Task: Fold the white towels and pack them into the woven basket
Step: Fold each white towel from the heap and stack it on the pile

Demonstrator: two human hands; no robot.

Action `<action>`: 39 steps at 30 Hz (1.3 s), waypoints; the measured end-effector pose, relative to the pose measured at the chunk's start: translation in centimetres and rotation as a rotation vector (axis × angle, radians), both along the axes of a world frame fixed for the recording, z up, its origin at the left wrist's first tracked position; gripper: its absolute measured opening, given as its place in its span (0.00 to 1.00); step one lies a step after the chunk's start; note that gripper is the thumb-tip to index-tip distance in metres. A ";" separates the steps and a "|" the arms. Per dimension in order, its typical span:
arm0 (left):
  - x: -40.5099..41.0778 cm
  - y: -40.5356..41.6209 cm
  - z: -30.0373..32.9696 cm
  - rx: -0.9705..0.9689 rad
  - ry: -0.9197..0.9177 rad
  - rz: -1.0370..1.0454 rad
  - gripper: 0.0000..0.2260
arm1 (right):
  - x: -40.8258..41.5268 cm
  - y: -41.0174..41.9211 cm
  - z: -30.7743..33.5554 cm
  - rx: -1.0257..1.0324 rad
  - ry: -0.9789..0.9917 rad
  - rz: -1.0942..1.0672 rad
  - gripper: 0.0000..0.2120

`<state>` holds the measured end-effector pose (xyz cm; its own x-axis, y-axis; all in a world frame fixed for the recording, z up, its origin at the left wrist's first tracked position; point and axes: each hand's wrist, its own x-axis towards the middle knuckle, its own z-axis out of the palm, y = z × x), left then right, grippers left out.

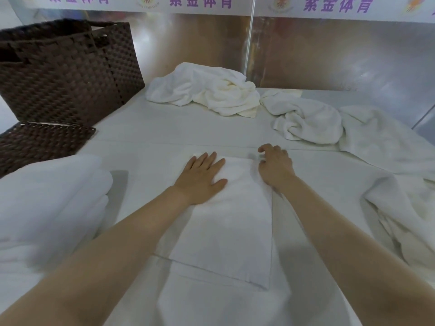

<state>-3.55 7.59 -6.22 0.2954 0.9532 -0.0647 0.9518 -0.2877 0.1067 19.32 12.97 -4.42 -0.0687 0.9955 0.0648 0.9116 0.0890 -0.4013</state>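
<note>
A white towel (pixel 230 222) folded into a long strip lies in front of me on the table. My left hand (pixel 202 177) presses flat on its far left part, fingers spread. My right hand (pixel 275 165) pinches the strip's far right corner with curled fingers. The dark brown woven basket (pixel 70 74) stands at the far left, with its flat woven lid (pixel 40 144) lying in front of it. Crumpled white towels lie at the back middle (pixel 204 90) and back right (pixel 306 121).
A stack of folded white towels (pixel 51 203) sits at my near left. More loose white towels spread at the right (pixel 388 142) and near right (pixel 404 220). A shiny metal wall (pixel 329 55) closes off the back of the table.
</note>
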 end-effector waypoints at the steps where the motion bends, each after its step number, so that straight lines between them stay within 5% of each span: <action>1: 0.1 0.1 0.2 -0.013 0.012 -0.003 0.29 | -0.3 -0.6 0.0 0.078 -0.024 0.035 0.20; 7: -1.1 3.4 1.8 -0.012 -0.056 0.091 0.23 | 0.4 -1.7 -1.0 -0.077 -0.005 0.088 0.22; 16: -1.3 5.7 7.9 -0.320 0.230 -0.065 0.15 | 0.3 0.2 4.9 -0.514 -0.160 0.298 0.13; 18: -1.5 5.5 8.6 -0.199 0.201 -0.052 0.15 | 0.4 0.5 6.1 -0.392 -0.234 0.325 0.14; 21: -2.7 5.5 9.7 0.011 -0.023 0.047 0.12 | 0.9 1.2 7.8 -0.030 -0.074 0.237 0.13; 30: -3.8 5.4 18.0 0.381 -0.330 0.157 0.10 | 0.6 1.3 16.6 0.258 0.162 0.244 0.09; 36: -4.6 3.4 23.3 0.250 -0.358 0.116 0.11 | 0.6 0.0 20.9 0.311 0.236 0.269 0.07; 39: -5.1 1.2 25.7 0.040 -0.398 0.101 0.11 | 0.6 -1.3 23.0 0.161 0.457 0.301 0.06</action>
